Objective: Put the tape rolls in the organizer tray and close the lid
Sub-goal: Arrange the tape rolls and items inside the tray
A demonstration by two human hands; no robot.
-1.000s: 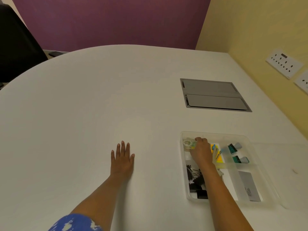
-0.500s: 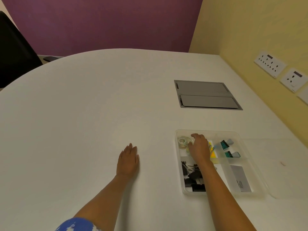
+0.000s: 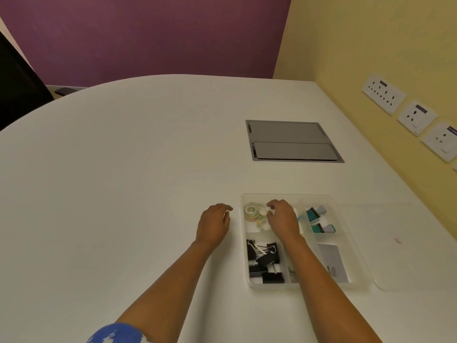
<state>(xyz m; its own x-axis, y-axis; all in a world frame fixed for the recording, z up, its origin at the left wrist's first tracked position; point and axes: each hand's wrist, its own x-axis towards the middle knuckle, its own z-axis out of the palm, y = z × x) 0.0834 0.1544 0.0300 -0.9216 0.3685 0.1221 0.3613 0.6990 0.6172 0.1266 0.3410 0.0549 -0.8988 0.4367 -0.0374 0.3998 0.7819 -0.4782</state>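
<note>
Two tape rolls [image 3: 252,211] are seen lying flat, holes up, in organizer tray [image 3: 289,195] far-left compartment — right hand [image 3: 283,220] curled above, grasping nothing; left hand [image 3: 214,222] loosely curled on surface [image 3: 123,181]; lid [image 3: 405,246] flat beside tray.

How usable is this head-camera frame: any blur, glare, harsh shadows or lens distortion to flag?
Head view: even, soft lighting with faint shadows under the left hand and right hand; no strong glare on the white table; wide-angle bowing curves the table edge; overall slightly soft, so print on the grey card in the clear plastic organizer tray is unreadable.
</note>
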